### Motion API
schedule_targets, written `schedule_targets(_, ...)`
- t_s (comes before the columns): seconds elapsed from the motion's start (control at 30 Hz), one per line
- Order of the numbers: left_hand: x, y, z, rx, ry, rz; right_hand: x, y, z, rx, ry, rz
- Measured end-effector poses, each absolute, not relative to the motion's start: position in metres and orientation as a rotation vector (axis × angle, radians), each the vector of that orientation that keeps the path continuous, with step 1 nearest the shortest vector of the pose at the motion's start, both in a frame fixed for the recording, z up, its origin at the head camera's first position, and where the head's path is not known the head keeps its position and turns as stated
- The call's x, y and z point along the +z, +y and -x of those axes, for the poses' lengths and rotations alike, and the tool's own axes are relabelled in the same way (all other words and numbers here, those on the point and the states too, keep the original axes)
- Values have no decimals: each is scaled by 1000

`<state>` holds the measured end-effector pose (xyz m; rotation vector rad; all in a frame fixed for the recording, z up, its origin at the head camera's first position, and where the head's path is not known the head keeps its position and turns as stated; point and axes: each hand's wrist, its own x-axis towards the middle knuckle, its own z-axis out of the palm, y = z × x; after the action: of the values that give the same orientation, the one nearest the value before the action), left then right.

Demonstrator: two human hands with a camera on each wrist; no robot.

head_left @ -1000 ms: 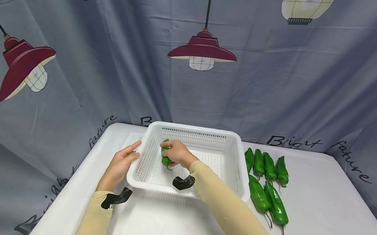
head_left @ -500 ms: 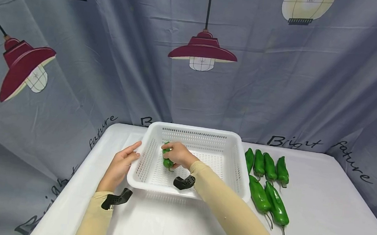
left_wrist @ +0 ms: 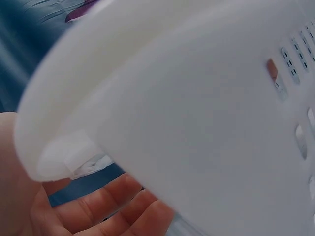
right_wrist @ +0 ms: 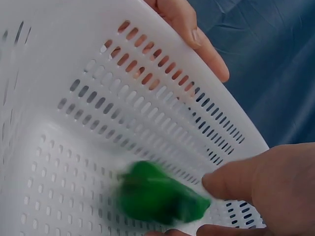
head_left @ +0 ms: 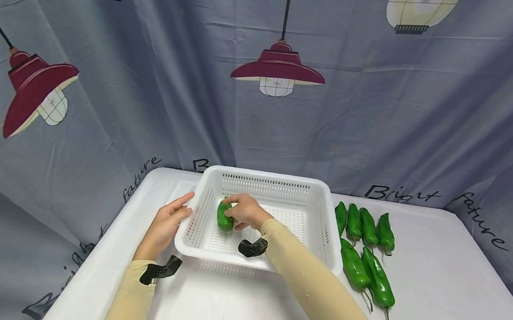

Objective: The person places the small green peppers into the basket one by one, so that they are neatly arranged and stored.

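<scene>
A white slotted plastic basket (head_left: 269,266) stands on the table. At its left side my left hand (head_left: 162,228) grips the rim, thumb at the edge and fingers (left_wrist: 106,201) beneath it on the outside of the wall. My right hand (head_left: 247,212) is inside the basket at a green pepper (head_left: 223,218) near the left wall. The right wrist view shows that pepper (right_wrist: 152,194) blurred, with my fingers loosely around its narrow end and a gap beside it. Whether any fingertip still touches it is unclear.
Right of the basket, several green peppers lie on the white cloth (head_left: 450,284): a back row with one pepper (head_left: 385,233) at its right end, and two larger ones in front, including a long pepper (head_left: 379,282). A grey printed curtain (head_left: 174,94) hangs behind.
The pepper in the basket has turned and slid slightly left, out from my right fingers; its stem no longer shows clearly. My right hand has moved down only a little; my left hand stays.
</scene>
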<state>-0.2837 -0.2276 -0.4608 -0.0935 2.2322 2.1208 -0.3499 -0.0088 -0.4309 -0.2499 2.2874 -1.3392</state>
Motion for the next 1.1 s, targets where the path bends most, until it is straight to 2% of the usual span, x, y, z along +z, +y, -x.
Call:
schedule_targets(0.7,-460,-228,284,2120,2240,100,-426,-9,348,-1344,2281,230)
schedule_targets(1.1,-458,-228,283,2080,2266,100,-388,39,336,-1242,2420,315)
